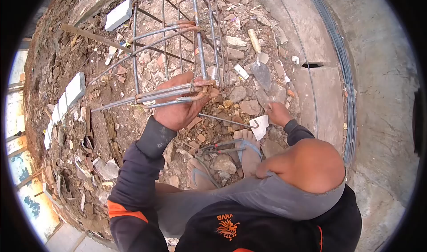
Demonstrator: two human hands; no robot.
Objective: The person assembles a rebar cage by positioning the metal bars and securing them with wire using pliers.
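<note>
My left hand (175,107) is closed around the near end of a rebar cage (198,43), where several bent stirrup bars (171,93) come together. A thin steel rod with a hooked end (229,120) lies just right of that hand. Low over the rubble on the right is my right hand (279,114), its fingers curled; what they hold, if anything, is hidden. Beside it lies a white tile shard (259,127). A trowel (261,74) with a pale handle rests on the stones beyond it. Pincers with red and black handles (224,148) lie by my sandalled feet.
Broken brick and stones cover the ground. White blocks (119,15) and a wooden stick (93,36) are on the left. Along the right run concrete slabs (318,92), a bundle of long steel bars (344,65) and a concrete wall (382,96).
</note>
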